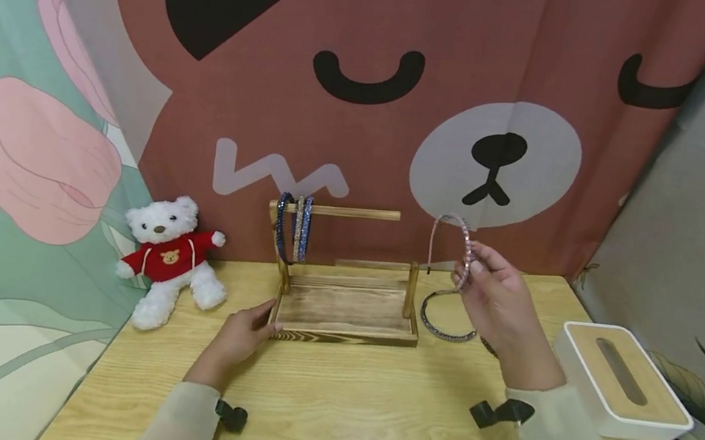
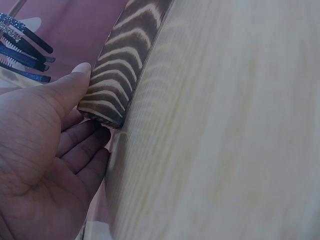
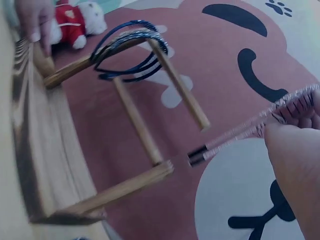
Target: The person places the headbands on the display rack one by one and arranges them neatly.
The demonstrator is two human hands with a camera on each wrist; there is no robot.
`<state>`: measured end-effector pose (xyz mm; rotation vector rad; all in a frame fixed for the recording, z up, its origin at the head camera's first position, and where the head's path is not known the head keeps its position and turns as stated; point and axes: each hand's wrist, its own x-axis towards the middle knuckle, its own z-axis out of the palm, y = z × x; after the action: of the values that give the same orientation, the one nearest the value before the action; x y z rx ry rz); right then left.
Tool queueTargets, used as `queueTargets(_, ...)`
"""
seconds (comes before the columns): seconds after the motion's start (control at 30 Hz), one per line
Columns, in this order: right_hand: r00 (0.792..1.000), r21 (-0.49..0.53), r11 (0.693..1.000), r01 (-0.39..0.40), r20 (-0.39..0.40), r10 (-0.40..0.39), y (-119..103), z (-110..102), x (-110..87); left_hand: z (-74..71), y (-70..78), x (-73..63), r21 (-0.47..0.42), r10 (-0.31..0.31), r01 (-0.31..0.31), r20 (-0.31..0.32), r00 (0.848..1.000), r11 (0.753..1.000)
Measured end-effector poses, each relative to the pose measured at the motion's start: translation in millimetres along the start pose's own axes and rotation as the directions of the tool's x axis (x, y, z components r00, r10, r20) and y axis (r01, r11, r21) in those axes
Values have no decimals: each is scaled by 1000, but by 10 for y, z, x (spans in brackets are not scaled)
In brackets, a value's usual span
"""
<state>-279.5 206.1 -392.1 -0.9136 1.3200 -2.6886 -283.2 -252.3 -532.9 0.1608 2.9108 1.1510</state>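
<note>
A wooden headband stand point(image 1: 345, 338) with a tray base and a raised bar stands on the table. My left hand point(image 1: 242, 334) holds its front left corner, thumb against the dark-grained tray wall point(image 2: 120, 65) and fingers round the end. Several blue and silver glittery headbands point(image 1: 302, 232) hang at the bar's left end. My right hand point(image 1: 500, 307) pinches a sparkly pink headband point(image 1: 467, 251) by one side, in the air right of the stand. In the right wrist view its two dark tips point(image 3: 198, 156) point toward the bar's free end point(image 3: 202, 121).
A dark glittery headband point(image 1: 447, 336) lies on the table under my right hand, with part of another dark one beside it. At the left sits a white teddy bear point(image 1: 174, 255) in a red top. A white tissue box point(image 1: 623, 382) with a wooden lid stands at the right.
</note>
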Motion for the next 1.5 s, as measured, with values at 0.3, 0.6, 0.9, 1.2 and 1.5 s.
queueTargets(0.3, 981, 18, 1000, 7, -194, -3, 150, 66, 575, 1, -6, 13, 0, 2, -2, -2, 1000, 1000)
queueTargets(0.6, 966, 110, 994, -27, -253, 54, 431, 189, 910, -1, 12, -3, 15, 4, -4, -11, 1000, 1000)
queueTargets(0.9, 968, 71, 993, -98, -226, 112, 826, 548, 1088, -16, 27, 0, 11, 29, -28, -24, 999, 1000)
queueTargets(1.2, 961, 48, 983, -179, -206, 185, 1240, 835, 1153, -12, 13, 13, 11, 21, -21, -5, 1000, 1000)
queueTargets(1.5, 949, -8, 974, -228, -224, 221, 1531, 966, 1161, 10, -11, 13, 12, 18, -18, -12, 1000, 1000)
